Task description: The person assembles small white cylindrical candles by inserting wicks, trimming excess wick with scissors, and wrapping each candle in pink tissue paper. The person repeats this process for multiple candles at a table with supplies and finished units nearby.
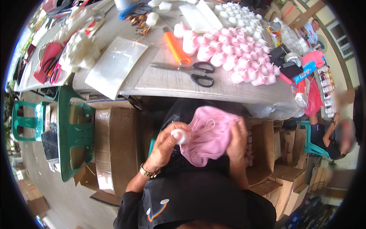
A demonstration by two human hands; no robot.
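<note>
Mid-wrap, by the look of it: left hand (166, 142) closed around a small white round piece (179, 136), pinched at the fingertips against the edge of a pink cloth (209, 134); right hand (237, 138) cupped over the far right side of that same cloth, fingers curled and gripping it, though exactly how tight cannot be told. Cloth bunched and held in the near middle, over the lap, below the table edge, with a thin white string (204, 126) looped across its top. Not yet gathered or tied, so this piece judged roughly halfway done. Farther off on the grey table (160, 78), a large batch of finished-looking pink bundles (238, 57) lined up in rows, with white ones (238, 15) beyond them, suggesting much of the work already behind. Black-handled scissors (198, 72) and an orange tube (176, 47) lying just left of the pink rows, untouched. Open cardboard boxes (267, 147) near right, under the table.
</note>
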